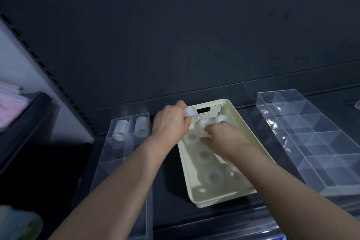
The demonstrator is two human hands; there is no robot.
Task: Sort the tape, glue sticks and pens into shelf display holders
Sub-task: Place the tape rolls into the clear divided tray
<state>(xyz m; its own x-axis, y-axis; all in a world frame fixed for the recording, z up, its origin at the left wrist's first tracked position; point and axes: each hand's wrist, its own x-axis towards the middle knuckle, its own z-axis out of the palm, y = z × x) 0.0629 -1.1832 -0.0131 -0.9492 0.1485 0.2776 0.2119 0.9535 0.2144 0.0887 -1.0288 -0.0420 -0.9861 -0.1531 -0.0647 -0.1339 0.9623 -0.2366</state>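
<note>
A cream plastic basket point(231, 109) stands on the dark shelf and holds several clear tape rolls point(213, 176). My left hand point(169, 122) holds one tape roll point(190, 112) above the basket's far left corner. Inside the basket, my right hand point(224, 138) has its fingers curled onto a roll point(204, 122) near the far end. To the left lies a clear acrylic display holder point(109, 163); tape rolls point(121, 129) lie in both of its far compartments, and a second stack point(141, 126) is in the right one.
A larger clear acrylic holder point(315, 142) with several divided compartments lies right of the basket. The dark back panel of the shelf rises behind. A slotted upright point(44, 68) runs diagonally at left, with pink items point(9, 105) beyond it.
</note>
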